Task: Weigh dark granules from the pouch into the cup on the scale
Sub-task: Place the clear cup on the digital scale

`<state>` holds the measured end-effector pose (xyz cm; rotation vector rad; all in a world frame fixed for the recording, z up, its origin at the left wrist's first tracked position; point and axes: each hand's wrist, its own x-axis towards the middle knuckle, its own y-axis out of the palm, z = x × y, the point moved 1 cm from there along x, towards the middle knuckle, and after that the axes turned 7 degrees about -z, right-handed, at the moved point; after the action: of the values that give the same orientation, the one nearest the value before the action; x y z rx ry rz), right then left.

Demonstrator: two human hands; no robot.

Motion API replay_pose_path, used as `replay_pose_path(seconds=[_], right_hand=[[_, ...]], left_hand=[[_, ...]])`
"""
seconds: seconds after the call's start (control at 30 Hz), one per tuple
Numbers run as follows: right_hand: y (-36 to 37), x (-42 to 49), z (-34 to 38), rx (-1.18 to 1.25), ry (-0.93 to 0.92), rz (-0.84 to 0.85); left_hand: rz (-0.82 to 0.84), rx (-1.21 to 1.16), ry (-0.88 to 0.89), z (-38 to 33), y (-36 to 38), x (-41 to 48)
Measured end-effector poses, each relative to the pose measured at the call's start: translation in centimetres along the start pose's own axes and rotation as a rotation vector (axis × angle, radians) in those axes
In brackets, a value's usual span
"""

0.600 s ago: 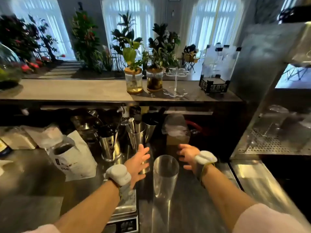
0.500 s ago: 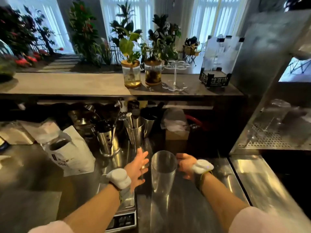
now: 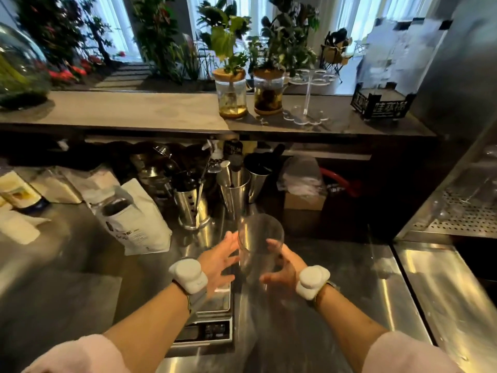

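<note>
A tall clear plastic cup (image 3: 260, 238) stands upright on the steel counter, just right of the digital scale (image 3: 215, 305), not on its platform. My left hand (image 3: 219, 262) lies with straight fingers against the cup's left wall, above the scale. My right hand (image 3: 282, 267) curls round the cup's right side, thumb in front and fingers behind. The white pouch (image 3: 139, 227) leans open at the left, dark contents showing in its mouth; neither hand touches it.
Steel tool holders (image 3: 188, 208) and shaker tins (image 3: 235, 189) stand right behind the cup. A cardboard box (image 3: 304, 201) sits back right, more bags (image 3: 56, 184) back left. A perforated drip tray (image 3: 462, 216) is at the right, a raised shelf with plant jars (image 3: 232, 95) behind.
Both hands have drawn in from either side of the cup until they touch it. The view has dipped and moved closer to the counter.
</note>
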<state>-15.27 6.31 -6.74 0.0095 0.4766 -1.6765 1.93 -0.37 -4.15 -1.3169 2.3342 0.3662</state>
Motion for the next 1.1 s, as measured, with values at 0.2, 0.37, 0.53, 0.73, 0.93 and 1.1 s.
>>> replay_pose_path(seconds=[0.2, 0.37, 0.53, 0.73, 0.93, 1.1], right_hand=[[5.8, 2.3, 3.1, -0.020, -0.104, 0.028], [9.8, 2.3, 4.1, -0.010, -0.140, 0.055], [11.3, 2.1, 4.2, -0.060, -0.136, 0.050], [11.5, 2.3, 4.4, -0.099, -0.114, 0.046], [11.7, 2.2, 3.9, -0.120, -0.058, 0.021], [12.8, 1.9, 1.4, -0.324, 0.110, -0.013]], left_hand=[[-0.156, -0.045, 0.049, -1.1, -6.1, -2.5], [-0.234, -0.102, 0.011, 0.0, -9.0, -3.9], [-0.258, -0.150, -0.021, 1.4, -10.7, -4.0], [-0.223, -0.139, -0.008, 1.9, -11.0, -3.6], [-0.170, -0.135, -0.012, 1.8, -11.4, -3.0], [-0.187, -0.131, -0.022, 2.6, -12.4, -2.8]])
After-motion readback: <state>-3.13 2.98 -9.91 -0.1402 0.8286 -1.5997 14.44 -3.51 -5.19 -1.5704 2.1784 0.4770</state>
